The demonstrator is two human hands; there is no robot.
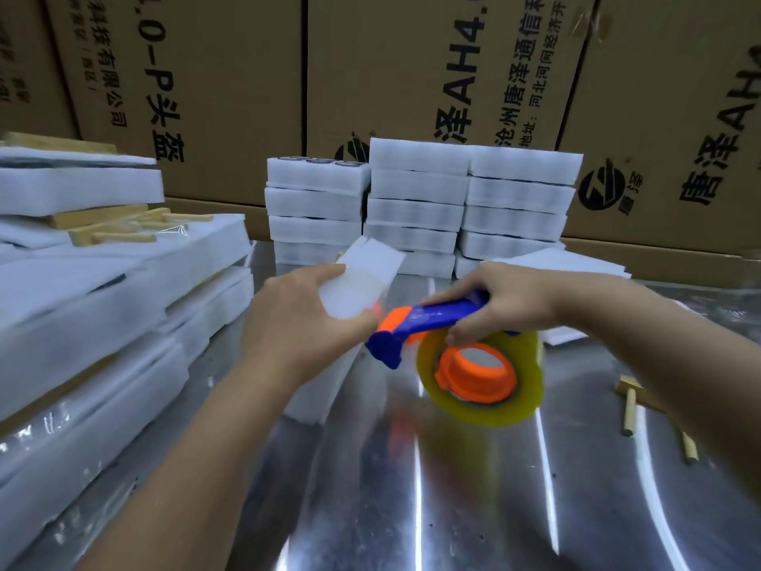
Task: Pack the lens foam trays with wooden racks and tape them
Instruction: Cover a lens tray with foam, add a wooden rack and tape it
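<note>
My left hand (300,323) curls over the foam tray bundle (370,261) standing on the worktop (453,508). My right hand (510,302) grips the tape dispenser (432,319), its nose seemingly touching the bundle's right side, though blurred.

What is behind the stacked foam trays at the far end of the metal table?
Large cardboard boxes with black printed lettering stand behind the foam tray stacks. The stacks cover the boxes' lower middle parts, so what is printed there cannot be seen.
</note>
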